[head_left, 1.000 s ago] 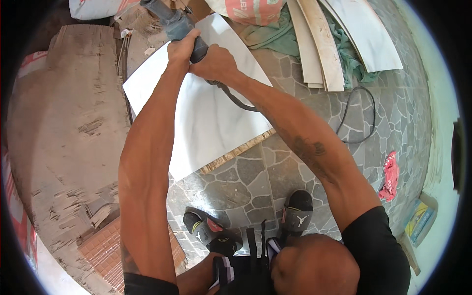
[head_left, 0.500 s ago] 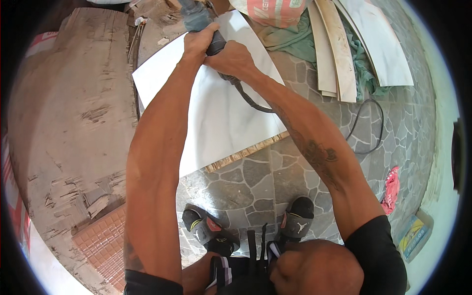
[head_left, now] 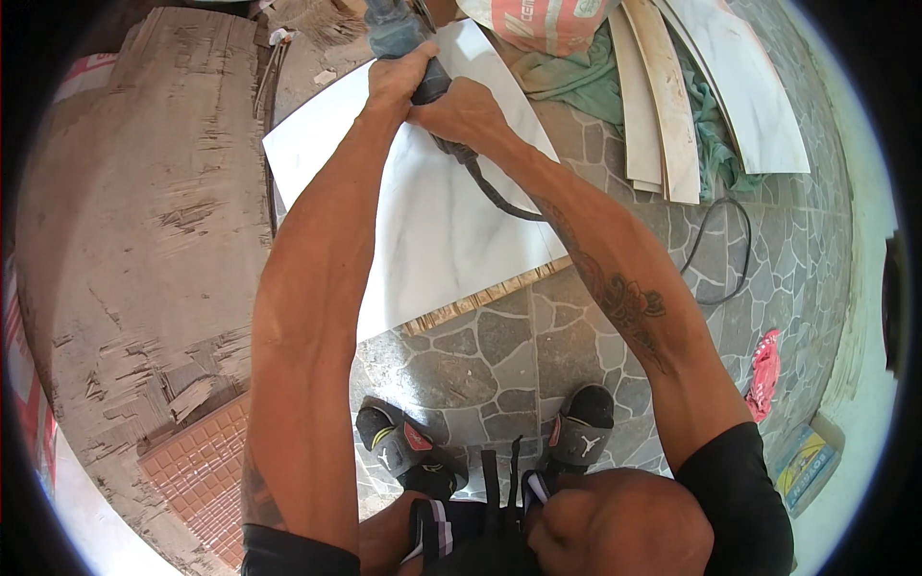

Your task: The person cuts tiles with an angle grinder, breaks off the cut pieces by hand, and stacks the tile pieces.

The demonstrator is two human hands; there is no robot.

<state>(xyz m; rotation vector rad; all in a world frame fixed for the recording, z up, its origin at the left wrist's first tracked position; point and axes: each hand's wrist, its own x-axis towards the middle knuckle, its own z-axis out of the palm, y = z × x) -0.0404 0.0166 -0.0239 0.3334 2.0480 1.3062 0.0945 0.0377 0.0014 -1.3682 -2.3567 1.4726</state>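
Note:
Both hands are closed round a dark angle grinder (head_left: 394, 31) at the far end of a white, grey-veined tile (head_left: 461, 240). My left hand (head_left: 399, 79) wraps the body near its head. Behind it, my right hand (head_left: 463, 113) grips the rear part. A black power cord (head_left: 499, 199) runs from the grinder's tail over the tile and under my right forearm. The grinder's disc and its contact with the tile cannot be made out at the top edge. Layered, rough material (head_left: 490, 298) shows under the tile's near edge.
A worn wooden board (head_left: 144, 221) lies at left, with a brown gridded tile (head_left: 206, 470) by it. Cut tile strips (head_left: 663, 106) rest on green cloth (head_left: 581, 82) at far right, beside a bag (head_left: 547, 24). A cord loop (head_left: 720, 250) and pink cloth (head_left: 764, 374) lie right.
My hands and the grinder have shifted slightly to the right over the tile. The whole view has moved a little too. Both grips stay the same.

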